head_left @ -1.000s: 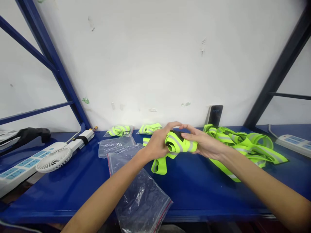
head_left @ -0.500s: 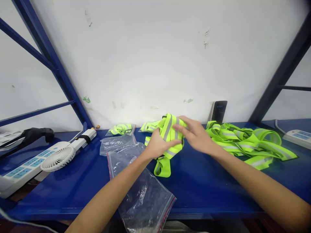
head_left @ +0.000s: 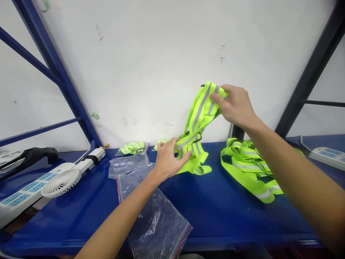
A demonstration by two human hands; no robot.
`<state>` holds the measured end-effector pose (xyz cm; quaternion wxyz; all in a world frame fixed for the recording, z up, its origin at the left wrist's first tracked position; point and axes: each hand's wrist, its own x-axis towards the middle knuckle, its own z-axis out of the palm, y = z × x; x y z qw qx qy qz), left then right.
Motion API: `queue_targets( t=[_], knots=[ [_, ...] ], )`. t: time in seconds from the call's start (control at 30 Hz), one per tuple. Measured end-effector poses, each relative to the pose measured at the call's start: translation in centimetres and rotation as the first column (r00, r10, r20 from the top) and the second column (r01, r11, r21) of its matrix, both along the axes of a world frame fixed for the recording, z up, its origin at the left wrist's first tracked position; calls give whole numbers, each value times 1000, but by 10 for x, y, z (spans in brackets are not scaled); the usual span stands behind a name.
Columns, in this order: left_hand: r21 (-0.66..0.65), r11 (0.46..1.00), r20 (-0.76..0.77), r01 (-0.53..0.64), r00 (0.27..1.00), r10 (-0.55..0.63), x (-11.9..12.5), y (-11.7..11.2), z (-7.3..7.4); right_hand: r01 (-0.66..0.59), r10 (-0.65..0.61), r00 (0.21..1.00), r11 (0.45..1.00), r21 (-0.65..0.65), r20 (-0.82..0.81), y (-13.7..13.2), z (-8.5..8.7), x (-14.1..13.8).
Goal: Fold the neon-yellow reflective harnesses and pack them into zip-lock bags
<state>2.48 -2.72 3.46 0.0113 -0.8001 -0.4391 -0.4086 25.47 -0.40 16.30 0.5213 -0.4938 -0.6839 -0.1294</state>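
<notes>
While the right hand [head_left: 238, 106] grips the reflective straps [head_left: 201, 111] up high, the left hand [head_left: 169, 160] pinches them lower. Straightening seems in hand; the next move calls for teasing them apart.

Blue tbl [head_left: 207, 219]: plastic bags [head_left: 159, 223], grn strap pile [head_left: 246, 166], pwr strip [head_left: 27, 197] far L

Counter front [head_left: 212, 214] is offering a low lane between the large plastic bag [head_left: 157, 223] and the strap pile [head_left: 249, 165]. Farther back, the raised strap [head_left: 199, 113] is barring it, stretching between left grip [head_left: 170, 158] and right grip [head_left: 237, 105]. Fan [head_left: 61, 182] and power strip [head_left: 29, 189] are obstructing the left side; the wall [head_left: 151, 72] is closing off the rear.
</notes>
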Motion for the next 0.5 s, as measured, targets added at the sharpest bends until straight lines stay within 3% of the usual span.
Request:
queue_targets(
  t=[0.13, 0.27, 0.4, 0.5],
  knots=[
    [25, 997, 4, 77, 997, -77, -14, -10, 28, 36, -40, 998, 996, -84, -52, 16, 9, 20],
    [-66, 975, 8, 213, 977, -213, -21, -20, 46, 41, -72, 985, 979, -198, -155, 33, -3, 38],
    [-59, 987, -37, 150, 988, -152, -21, -9, 41, 17, -88, 974, 947, -321, -210, 42, -24, 37],
    [-200, 977, -11, 78, 997, -82, -20, 8, 24, 64, -100, 990, 947, -314, -102, 37, -35, 22]
  ],
)
